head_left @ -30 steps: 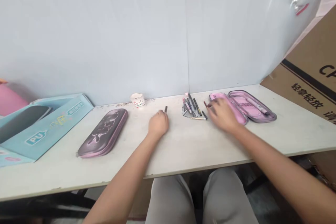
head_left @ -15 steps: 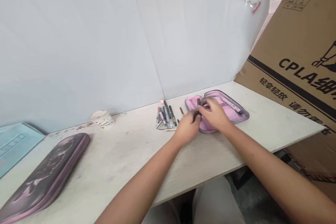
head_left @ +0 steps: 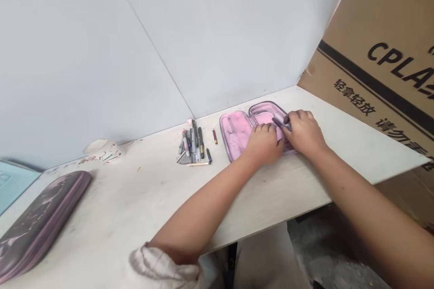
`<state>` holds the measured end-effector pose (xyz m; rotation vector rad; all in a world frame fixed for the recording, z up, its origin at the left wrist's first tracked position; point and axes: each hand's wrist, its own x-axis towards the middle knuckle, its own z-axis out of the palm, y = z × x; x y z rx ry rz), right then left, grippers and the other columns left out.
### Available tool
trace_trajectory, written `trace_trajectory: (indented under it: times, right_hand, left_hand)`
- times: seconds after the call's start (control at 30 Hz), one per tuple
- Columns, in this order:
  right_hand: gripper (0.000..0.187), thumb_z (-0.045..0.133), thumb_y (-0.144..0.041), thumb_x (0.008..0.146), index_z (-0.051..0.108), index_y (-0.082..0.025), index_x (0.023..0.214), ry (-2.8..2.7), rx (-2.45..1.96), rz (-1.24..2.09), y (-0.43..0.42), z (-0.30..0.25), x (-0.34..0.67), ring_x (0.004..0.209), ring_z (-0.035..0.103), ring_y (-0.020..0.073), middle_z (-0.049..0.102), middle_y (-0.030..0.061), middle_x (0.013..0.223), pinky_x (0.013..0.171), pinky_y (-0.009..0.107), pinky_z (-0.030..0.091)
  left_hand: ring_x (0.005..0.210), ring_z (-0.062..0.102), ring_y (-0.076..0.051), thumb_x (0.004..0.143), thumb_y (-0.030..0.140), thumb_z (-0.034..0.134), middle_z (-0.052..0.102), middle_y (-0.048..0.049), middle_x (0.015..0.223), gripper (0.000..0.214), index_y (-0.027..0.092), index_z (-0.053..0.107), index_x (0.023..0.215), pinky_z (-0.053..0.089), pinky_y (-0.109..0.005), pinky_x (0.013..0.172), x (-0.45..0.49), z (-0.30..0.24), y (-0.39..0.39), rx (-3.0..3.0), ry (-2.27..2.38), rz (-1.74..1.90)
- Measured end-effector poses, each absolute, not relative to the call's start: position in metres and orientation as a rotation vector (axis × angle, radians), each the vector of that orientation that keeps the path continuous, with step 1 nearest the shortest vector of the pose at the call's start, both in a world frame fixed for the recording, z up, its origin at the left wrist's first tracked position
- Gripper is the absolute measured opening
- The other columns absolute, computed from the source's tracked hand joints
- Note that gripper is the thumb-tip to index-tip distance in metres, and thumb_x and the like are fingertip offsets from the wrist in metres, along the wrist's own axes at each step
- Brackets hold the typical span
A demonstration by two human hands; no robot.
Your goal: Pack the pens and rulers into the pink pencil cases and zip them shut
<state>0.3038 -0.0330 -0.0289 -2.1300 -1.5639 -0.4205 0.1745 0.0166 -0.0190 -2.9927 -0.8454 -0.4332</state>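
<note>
A pink pencil case (head_left: 225, 131) with a dark zip edge lies unfolded on the table. My right hand (head_left: 305, 132) is closed round a dark pen (head_left: 278, 123) over the case's right half; the pen's far end is hidden by the fingers. My left hand (head_left: 265, 143) rests on the middle of the case with curled fingers, holding it at the near side; its fingertips are partly hidden. To the left of the case lie a short dark-red pen (head_left: 214, 136), a small black pen (head_left: 209, 156) and a heap of pens and rulers (head_left: 192, 142).
A closed dark pencil case (head_left: 47, 216) with purple sides lies at the left. Behind it are a paper cup (head_left: 105, 151) on its side and a light-blue folder (head_left: 15, 183). A wall borders the table's back; a large cardboard box (head_left: 359, 76) stands at the right.
My hands have separated and moved right over the pencil case. The dark pen is now in my right hand above the right half. My view has turned right.
</note>
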Motion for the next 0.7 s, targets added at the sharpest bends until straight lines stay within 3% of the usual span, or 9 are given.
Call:
trace_trajectory:
  times: [0.17, 0.33, 0.47, 0.7]
  right_hand:
    - [0.026, 0.048, -0.032, 0.08, 0.056, -0.013, 0.096, -1.569, -2.077, -0.488, -0.036, -0.031, 0.306, 0.092, 0.045, 0.0286, 0.055, 0.0153, 0.092, 0.075, 0.038, 0.039]
    - [0.034, 0.048, -0.033, 0.08, 0.053, -0.012, 0.106, -1.512, -1.977, -0.653, -0.041, -0.026, 0.301, 0.094, 0.044, 0.0303, 0.051, 0.0175, 0.1, 0.076, 0.042, 0.038]
    - [0.035, 0.046, -0.031, 0.08, 0.05, -0.012, 0.109, -1.537, -1.864, -0.675, -0.041, -0.018, 0.281, 0.099, 0.043, 0.0318, 0.049, 0.0182, 0.105, 0.079, 0.045, 0.038]
    - [0.033, 0.045, -0.028, 0.08, 0.051, -0.011, 0.108, -1.638, -1.687, -0.617, -0.027, 0.001, 0.22, 0.1, 0.044, 0.031, 0.05, 0.0175, 0.104, 0.085, 0.046, 0.038]
  left_hand:
    - [0.107, 0.051, -0.024, 0.086, 0.037, 0.036, 0.057, -0.0124, 0.115, 0.041, 0.011, 0.046, 0.117, 0.039, -0.036, 0.091, 0.161, -0.002, 0.02, -3.027, -0.958, -0.5]
    - [0.103, 0.051, -0.027, 0.087, 0.038, 0.035, 0.054, -0.0157, 0.109, 0.039, 0.01, 0.045, 0.112, 0.039, -0.04, 0.087, 0.091, 0.021, 0.054, -2.658, -1.421, -0.637]
    - [0.111, 0.043, -0.034, 0.085, 0.04, 0.038, 0.047, -0.0225, 0.115, 0.045, 0.006, 0.043, 0.114, 0.036, -0.046, 0.088, 0.017, 0.015, 0.077, -2.265, -1.8, -0.41]
    - [0.109, 0.044, -0.034, 0.087, 0.04, 0.032, 0.048, -0.0253, 0.114, 0.048, 0.002, 0.052, 0.109, 0.035, -0.044, 0.089, -0.035, -0.005, 0.069, -2.335, -1.921, -0.175]
